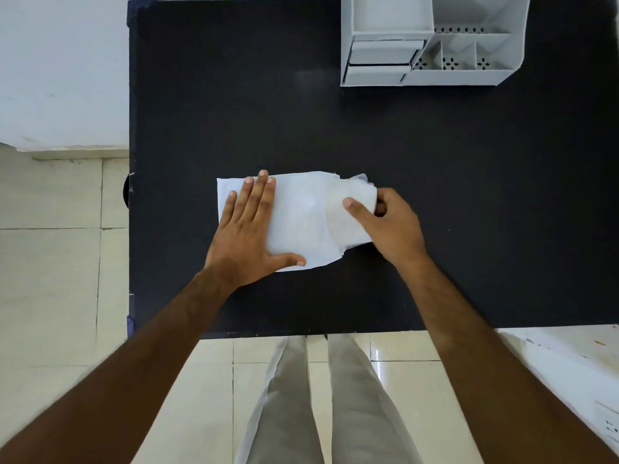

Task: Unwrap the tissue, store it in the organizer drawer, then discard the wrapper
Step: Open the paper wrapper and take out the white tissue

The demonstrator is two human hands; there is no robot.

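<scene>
Now the left hand (248, 236) presses flat, fingers spread, on the white wrapper (301, 222) mid-table (435, 195), while the right hand (392, 226) pinches the tissue (348, 216) at its open end. The organizer (432, 41) sits far right.

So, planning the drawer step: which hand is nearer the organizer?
Right. The right hand sits almost directly below the organizer, gripping the tissue; the left hand lies farther left.

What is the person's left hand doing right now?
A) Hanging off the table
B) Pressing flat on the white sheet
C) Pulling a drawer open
B: the left hand lies palm down, fingers spread, on the white sheet on the black table, far from the organizer.
</scene>
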